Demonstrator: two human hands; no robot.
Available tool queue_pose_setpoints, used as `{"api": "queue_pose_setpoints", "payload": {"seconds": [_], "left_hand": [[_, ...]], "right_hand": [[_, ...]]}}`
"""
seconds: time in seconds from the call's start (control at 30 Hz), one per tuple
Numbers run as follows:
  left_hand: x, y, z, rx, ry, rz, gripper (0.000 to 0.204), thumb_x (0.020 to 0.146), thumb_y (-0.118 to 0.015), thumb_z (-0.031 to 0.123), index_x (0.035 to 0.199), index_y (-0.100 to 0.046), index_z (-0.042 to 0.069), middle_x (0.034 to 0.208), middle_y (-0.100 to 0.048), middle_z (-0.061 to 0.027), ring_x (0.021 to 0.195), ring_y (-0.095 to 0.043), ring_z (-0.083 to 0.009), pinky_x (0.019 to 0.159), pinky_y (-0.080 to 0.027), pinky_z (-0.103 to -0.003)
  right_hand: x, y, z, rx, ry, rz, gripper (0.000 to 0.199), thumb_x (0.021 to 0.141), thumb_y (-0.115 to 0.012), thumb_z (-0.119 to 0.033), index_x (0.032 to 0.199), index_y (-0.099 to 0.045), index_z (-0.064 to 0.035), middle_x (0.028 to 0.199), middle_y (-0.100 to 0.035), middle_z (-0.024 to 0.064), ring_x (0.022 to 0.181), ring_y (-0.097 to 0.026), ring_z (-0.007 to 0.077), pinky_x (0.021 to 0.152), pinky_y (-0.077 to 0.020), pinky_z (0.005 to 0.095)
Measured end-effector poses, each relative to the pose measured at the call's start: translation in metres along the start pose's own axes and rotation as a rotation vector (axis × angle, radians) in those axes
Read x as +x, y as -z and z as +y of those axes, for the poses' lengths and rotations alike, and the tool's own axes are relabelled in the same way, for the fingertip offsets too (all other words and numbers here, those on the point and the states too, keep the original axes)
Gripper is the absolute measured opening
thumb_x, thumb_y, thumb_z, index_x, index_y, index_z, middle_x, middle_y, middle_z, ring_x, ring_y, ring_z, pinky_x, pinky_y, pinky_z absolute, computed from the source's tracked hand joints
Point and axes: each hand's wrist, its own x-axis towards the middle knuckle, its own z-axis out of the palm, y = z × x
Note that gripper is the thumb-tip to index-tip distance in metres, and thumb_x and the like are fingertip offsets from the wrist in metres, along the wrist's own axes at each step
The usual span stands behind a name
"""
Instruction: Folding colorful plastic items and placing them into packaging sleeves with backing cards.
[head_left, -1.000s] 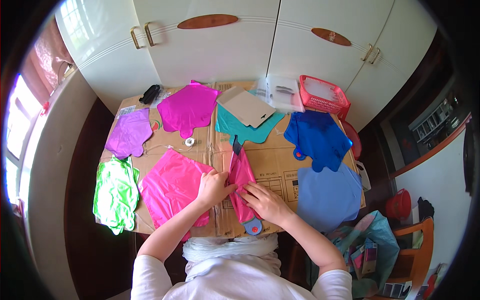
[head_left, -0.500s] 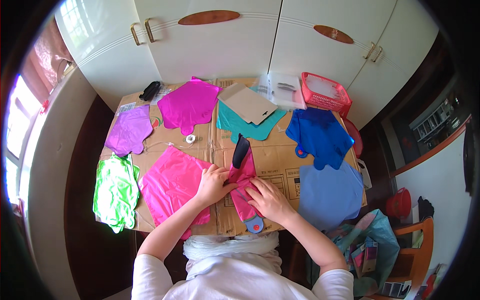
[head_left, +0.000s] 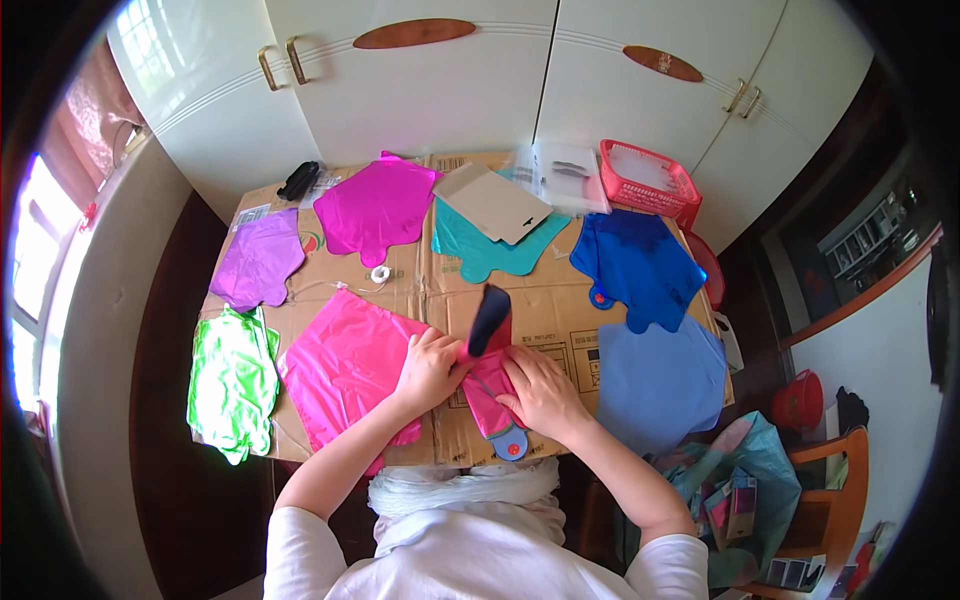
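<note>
My left hand (head_left: pixel 432 371) and my right hand (head_left: pixel 543 391) are both closed on a narrow folded pink foil balloon (head_left: pixel 491 413) at the front middle of the table. Its dark end (head_left: pixel 489 318) stands up between my hands, away from me. At the near end lies a grey-blue rounded tab with a red dot (head_left: pixel 513 448). Beside my left hand, partly under my left forearm, a flat pink foil balloon (head_left: pixel 345 370) is spread out. The fingertips on the fold are partly hidden.
Cardboard (head_left: pixel 440 300) covers the table. Around lie green (head_left: pixel 232 385), purple (head_left: pixel 258 262), magenta (head_left: pixel 375 210), teal (head_left: pixel 490 258), dark blue (head_left: pixel 640 265) and pale blue (head_left: pixel 660 385) foil pieces. A beige card (head_left: pixel 492 203), white ribbon roll (head_left: pixel 380 274) and pink basket (head_left: pixel 650 180) are farther back.
The dark far end of the folded pink balloon has lifted and bent toward me, so the fold looks shorter. My hands have stayed almost in place.
</note>
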Motion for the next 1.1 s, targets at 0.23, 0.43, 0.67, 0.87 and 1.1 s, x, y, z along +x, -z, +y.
{"api": "queue_pose_setpoints", "payload": {"seconds": [0.23, 0.43, 0.67, 0.87, 1.1], "left_hand": [[-0.016, 0.004, 0.002, 0.154, -0.335, 0.066, 0.028, 0.067, -0.064, 0.009, 0.095, -0.067, 0.010, 0.102, -0.069, 0.0002, 0.094, -0.060, -0.0152, 0.079, -0.039, -0.033], [-0.015, 0.010, 0.000, 0.250, -0.486, -0.008, 0.024, 0.075, -0.059, 0.012, 0.097, -0.066, 0.007, 0.107, -0.068, -0.0025, 0.108, -0.060, -0.0142, 0.083, -0.041, -0.031], [-0.013, 0.014, -0.001, 0.302, -0.545, -0.048, 0.027, 0.077, -0.058, 0.013, 0.102, -0.064, 0.006, 0.113, -0.065, -0.0047, 0.111, -0.058, -0.0151, 0.086, -0.043, -0.031], [-0.016, 0.017, 0.004, 0.330, -0.522, -0.068, 0.027, 0.078, -0.058, 0.014, 0.103, -0.064, 0.006, 0.114, -0.065, -0.0045, 0.113, -0.057, -0.0148, 0.088, -0.042, -0.031], [-0.021, 0.020, 0.005, 0.337, -0.497, -0.109, 0.030, 0.080, -0.056, 0.015, 0.108, -0.062, 0.007, 0.120, -0.062, -0.0043, 0.119, -0.054, -0.0162, 0.092, -0.040, -0.034]], "right_hand": [[0.000, 0.014, -0.002, 0.074, -0.065, -0.027, 0.058, 0.073, -0.070, -0.027, 0.123, -0.052, -0.0039, 0.124, -0.052, 0.0118, 0.124, -0.042, 0.0298, 0.106, -0.0318, 0.0429], [-0.006, 0.000, 0.005, 0.115, -0.070, 0.053, 0.052, 0.075, -0.067, -0.021, 0.121, -0.051, -0.0030, 0.119, -0.052, 0.0114, 0.122, -0.043, 0.0306, 0.103, -0.0335, 0.0431], [0.000, -0.006, 0.019, 0.194, -0.104, 0.157, 0.041, 0.078, -0.060, -0.007, 0.118, -0.054, -0.0032, 0.122, -0.052, 0.0131, 0.116, -0.050, 0.0309, 0.099, -0.0377, 0.0427], [0.021, 0.012, 0.035, 0.216, 0.244, -0.010, 0.034, 0.080, -0.058, -0.009, 0.114, -0.063, -0.0102, 0.121, -0.060, 0.0086, 0.114, -0.056, 0.0257, 0.096, -0.0457, 0.0385], [0.018, -0.002, 0.047, 0.057, 0.352, -0.005, 0.027, 0.082, -0.055, -0.011, 0.106, -0.067, -0.0087, 0.115, -0.065, 0.0055, 0.111, -0.060, 0.0201, 0.099, -0.0459, 0.0359]]}}
